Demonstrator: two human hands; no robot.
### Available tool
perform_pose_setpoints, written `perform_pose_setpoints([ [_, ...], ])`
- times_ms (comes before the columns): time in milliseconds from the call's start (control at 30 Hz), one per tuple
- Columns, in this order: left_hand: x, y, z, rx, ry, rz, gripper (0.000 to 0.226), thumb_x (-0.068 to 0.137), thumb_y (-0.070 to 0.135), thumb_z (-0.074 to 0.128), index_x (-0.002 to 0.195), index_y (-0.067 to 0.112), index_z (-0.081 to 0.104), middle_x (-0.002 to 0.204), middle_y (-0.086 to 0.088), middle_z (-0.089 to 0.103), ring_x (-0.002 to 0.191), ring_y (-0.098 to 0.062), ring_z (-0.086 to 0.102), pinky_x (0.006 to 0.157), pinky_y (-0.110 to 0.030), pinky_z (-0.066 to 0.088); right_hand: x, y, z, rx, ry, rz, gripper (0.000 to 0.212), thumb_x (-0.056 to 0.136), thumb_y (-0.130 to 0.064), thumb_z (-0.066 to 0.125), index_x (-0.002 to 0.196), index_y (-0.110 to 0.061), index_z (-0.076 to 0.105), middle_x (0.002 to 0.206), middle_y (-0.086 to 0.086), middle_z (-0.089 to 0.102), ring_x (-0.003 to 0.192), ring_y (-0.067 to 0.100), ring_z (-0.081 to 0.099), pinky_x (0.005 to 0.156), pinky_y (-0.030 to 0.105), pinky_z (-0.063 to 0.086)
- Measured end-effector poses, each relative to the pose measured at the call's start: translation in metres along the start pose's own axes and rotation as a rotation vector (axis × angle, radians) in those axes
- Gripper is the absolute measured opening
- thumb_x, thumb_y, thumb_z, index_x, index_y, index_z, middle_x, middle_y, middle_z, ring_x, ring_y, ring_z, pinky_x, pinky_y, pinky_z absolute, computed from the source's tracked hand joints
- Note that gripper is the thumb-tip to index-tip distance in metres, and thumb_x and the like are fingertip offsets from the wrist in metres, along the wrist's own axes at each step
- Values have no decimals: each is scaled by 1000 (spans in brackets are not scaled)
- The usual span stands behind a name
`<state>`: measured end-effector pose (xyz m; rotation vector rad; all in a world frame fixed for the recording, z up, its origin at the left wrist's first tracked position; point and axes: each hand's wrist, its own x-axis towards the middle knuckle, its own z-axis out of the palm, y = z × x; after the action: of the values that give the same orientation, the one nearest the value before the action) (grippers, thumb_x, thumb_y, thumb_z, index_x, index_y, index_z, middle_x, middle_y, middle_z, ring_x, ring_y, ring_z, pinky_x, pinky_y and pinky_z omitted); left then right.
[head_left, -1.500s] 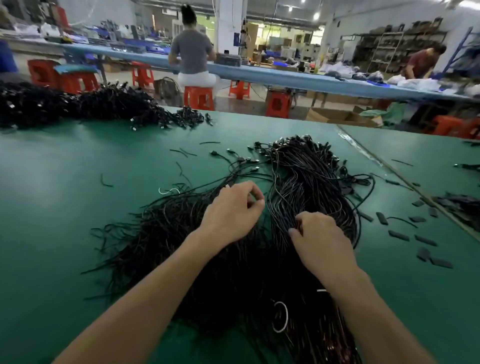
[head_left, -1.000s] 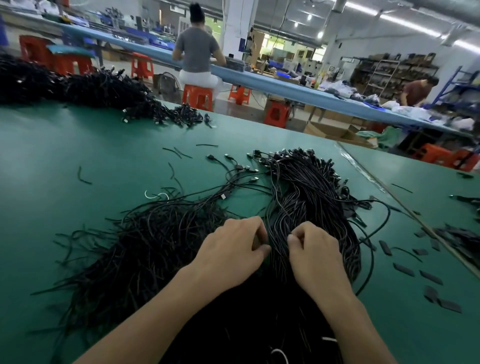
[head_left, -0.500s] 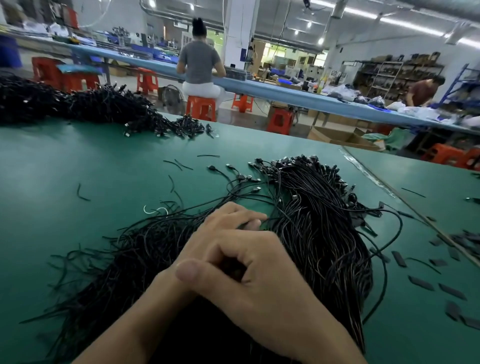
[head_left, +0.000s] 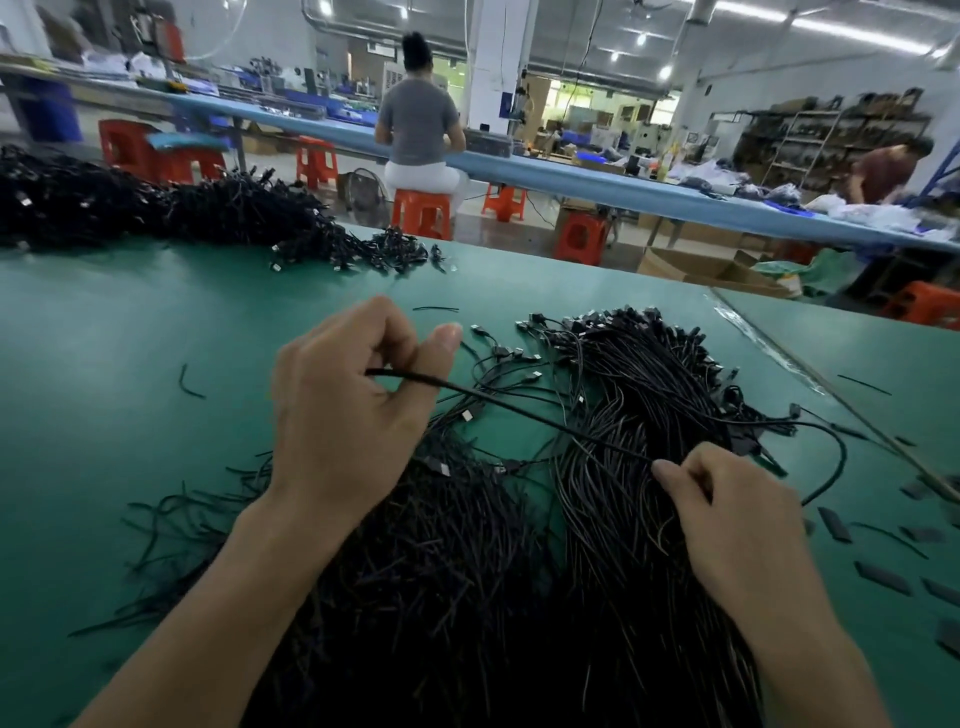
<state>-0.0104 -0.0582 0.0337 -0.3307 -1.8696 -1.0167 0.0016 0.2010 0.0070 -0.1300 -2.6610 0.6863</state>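
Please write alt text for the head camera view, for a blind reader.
The left hand and right hand hold one thin black cable stretched between them, over a pile of black cables on a green table.

**Layout Around the Cable Heap**

The cable heap (head_left: 467, 571) is spread on the table (head_left: 130, 338). Above it, a single cable (head_left: 519, 410) is held between the left hand (head_left: 343, 415), over the heap's left part, and the right hand (head_left: 737, 530), over its right part. Loose pieces (head_left: 883, 577) are scattered right of the heap. A short scrap (head_left: 189, 384) is found left of it, and a second heap (head_left: 156, 213) is piled well behind it, to the left.
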Motion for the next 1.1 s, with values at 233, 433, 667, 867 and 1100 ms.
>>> perform_pose_setpoints([
  [233,-15,17,15,324,-382,217,17,99,33,41,84,24,44,80,11,43,67,-9,41,50,-22,37,-25,-51,-2,-85,-375,-346,103,78,-68,61,144,-60,-18,139,-49,-2,138,-20,-18,113,24,-27],
  [433,-20,7,19,133,-573,165,11,95,16,56,100,23,49,94,13,47,87,-11,45,69,-28,44,-35,-71,8,481,-261,-318,50,89,-54,54,138,-47,47,95,-18,71,90,1,65,72,19,49],
  [667,-12,1,12,-152,-289,-117,9,93,25,65,86,30,64,61,1,55,45,-9,39,43,-14,26,-16,-46,-6,619,54,-189,26,87,-53,49,84,-36,69,48,-5,43,42,4,33,40,13,26],
  [867,-13,3,6,-150,-706,-281,49,85,69,56,69,24,66,40,13,41,36,-5,32,40,-16,30,-8,-26,-1,379,-32,-188,20,96,-29,59,77,-33,64,67,-20,59,57,-1,52,56,8,40],
  [1100,-6,8,-3,-460,-1251,-475,60,99,61,41,59,22,66,45,10,25,41,-11,20,43,-21,22,-7,-32,4,603,-107,-153,15,87,-41,62,84,-29,71,72,-9,66,58,0,54,54,11,43],
])
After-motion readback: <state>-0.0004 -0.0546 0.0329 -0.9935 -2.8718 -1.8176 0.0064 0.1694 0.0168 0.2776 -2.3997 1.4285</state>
